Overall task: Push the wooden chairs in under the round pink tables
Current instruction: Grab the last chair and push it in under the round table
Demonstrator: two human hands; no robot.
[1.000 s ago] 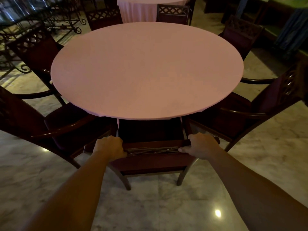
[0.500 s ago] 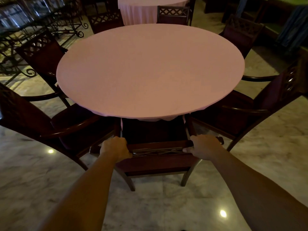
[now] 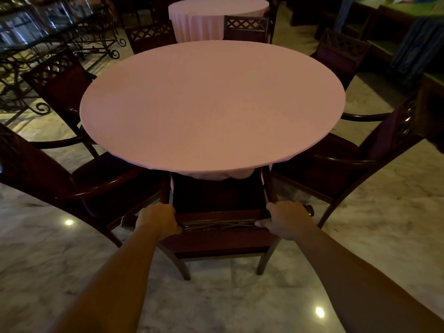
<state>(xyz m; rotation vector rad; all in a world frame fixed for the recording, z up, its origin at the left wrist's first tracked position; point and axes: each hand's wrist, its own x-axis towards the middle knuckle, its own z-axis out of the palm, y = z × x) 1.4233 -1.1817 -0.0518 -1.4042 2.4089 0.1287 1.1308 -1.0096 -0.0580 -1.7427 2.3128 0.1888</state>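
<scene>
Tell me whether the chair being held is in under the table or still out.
Partly in. The chair has its seat front beneath the pink table edge; its back stays outside, held by the left hand and right hand.

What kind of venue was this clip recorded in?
Probably a restaurant or banquet hall: a round pink table ringed by matching wooden armchairs, a second skirted pink table behind it, and a polished marble floor.
</scene>
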